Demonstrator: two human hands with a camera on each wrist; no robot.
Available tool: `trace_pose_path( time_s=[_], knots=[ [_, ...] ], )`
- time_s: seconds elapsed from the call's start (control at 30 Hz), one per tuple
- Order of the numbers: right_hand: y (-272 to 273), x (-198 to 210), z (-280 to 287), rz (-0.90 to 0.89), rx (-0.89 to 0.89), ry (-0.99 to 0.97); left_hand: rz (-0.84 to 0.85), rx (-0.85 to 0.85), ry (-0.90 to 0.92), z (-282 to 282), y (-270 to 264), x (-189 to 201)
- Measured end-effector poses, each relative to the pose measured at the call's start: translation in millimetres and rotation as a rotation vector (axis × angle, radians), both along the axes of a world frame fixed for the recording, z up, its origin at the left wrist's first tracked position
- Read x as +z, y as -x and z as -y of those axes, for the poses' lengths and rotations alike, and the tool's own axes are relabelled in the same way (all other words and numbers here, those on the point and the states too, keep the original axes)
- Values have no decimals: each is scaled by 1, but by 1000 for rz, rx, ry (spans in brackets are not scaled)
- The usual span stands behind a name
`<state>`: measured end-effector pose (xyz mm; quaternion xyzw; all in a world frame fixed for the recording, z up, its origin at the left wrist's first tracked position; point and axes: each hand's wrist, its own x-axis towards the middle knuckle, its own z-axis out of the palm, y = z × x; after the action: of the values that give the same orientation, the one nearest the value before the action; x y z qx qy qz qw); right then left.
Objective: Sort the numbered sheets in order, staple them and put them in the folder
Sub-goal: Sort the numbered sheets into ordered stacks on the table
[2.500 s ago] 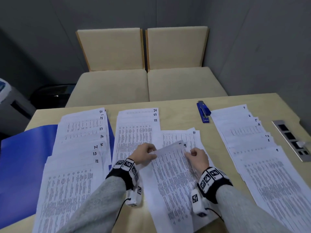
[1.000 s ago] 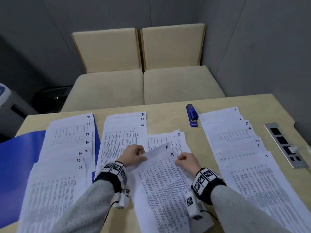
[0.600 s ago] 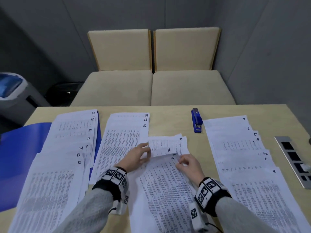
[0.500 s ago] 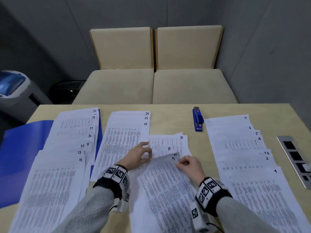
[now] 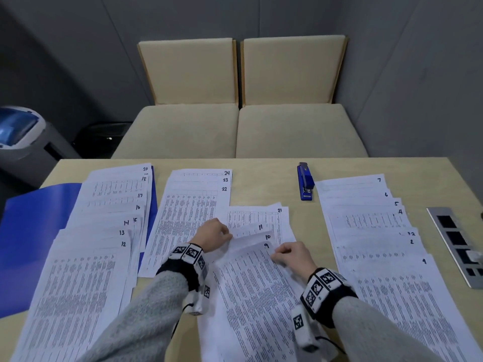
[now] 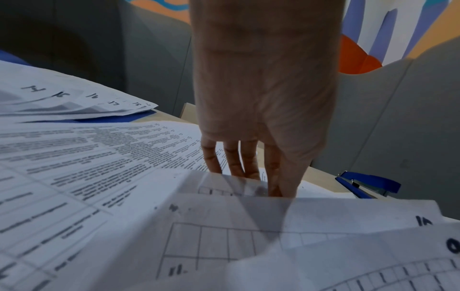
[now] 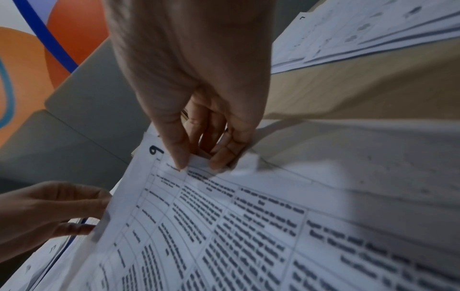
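Note:
The middle stack lies fanned, with sheet 9 on top, then 10, 11 and 21. My right hand pinches the top right corner of sheet 9, which crumples under my fingertips. At the left edge, my left hand holds lifted sheets 9 and 10, fingers underneath. Sheets 12–20 lie on the open blue folder. Sheets 22–24 sit centre left, and sheets 1–7 on the right. The blue stapler lies beyond.
A metal socket panel is set into the wooden table at the right edge. Two beige chairs stand behind the table. A grey bin is at the far left.
Sheets 9 and 10 have slid toward me, uncovering sheet 11. My left fingers, spread half a second ago, now curl on the sheets' left edge. The head view has tilted up.

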<state>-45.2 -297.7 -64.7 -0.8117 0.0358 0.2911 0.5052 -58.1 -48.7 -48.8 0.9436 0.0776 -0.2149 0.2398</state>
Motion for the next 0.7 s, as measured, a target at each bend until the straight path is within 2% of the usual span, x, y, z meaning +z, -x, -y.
trace_pose_path(
  time_s=[0.1, 0.3, 0.5, 0.7],
  knots=[
    [1, 1, 1, -14, -15, 4, 30, 40, 45, 3, -2, 3],
    [3, -1, 8, 72, -29, 50, 207, 66, 34, 15, -16, 2],
    [8, -2, 15, 89, -26, 41, 91, -114, -174, 24, -44, -7],
    [6, -6, 28, 113, -26, 69, 539, -250, -306, 22, -20, -15]
  ],
)
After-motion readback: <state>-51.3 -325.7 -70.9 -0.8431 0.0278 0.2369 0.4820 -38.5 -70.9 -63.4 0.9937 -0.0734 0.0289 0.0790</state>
